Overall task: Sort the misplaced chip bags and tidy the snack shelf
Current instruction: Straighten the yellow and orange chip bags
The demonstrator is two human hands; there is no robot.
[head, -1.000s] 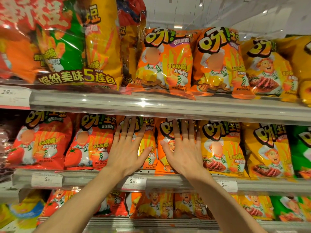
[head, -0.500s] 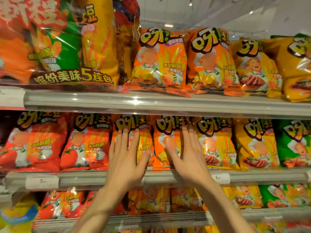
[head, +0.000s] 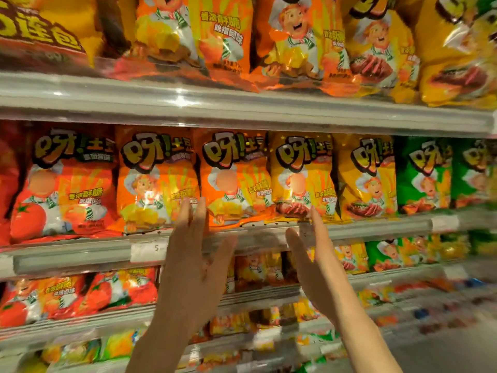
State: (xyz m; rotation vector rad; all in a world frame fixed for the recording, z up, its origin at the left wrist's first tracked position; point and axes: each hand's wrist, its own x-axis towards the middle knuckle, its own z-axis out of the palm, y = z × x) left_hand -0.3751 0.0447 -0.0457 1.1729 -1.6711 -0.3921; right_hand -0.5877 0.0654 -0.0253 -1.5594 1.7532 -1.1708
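Our left hand [head: 192, 267] and right hand [head: 316, 261] raised before the middle shelf [head: 80, 255], each grip released, fingers spread, orange chip bags [head: 234, 179] just beyond

Top shelf bags [head: 223, 39] cut off by upper edge, logos mostly out of frame. Multipack [head: 40, 30] at top left cropped, only part of its lettering shows. Red bag [head: 6, 184] at far left cut by edge. Right side motion-blurred: green bags [head: 425, 173] soft, far-right ones smeared, price tag [head: 443, 223] unreadable. Lower shelves [head: 403, 305] at bottom right too blurred to tell products. Left hand [head: 192, 267] covers part of mid shelf rail and the bags behind it. Forearms run off bottom edge. Tag [head: 149, 250] shows only "5", rest hidden or blurred.
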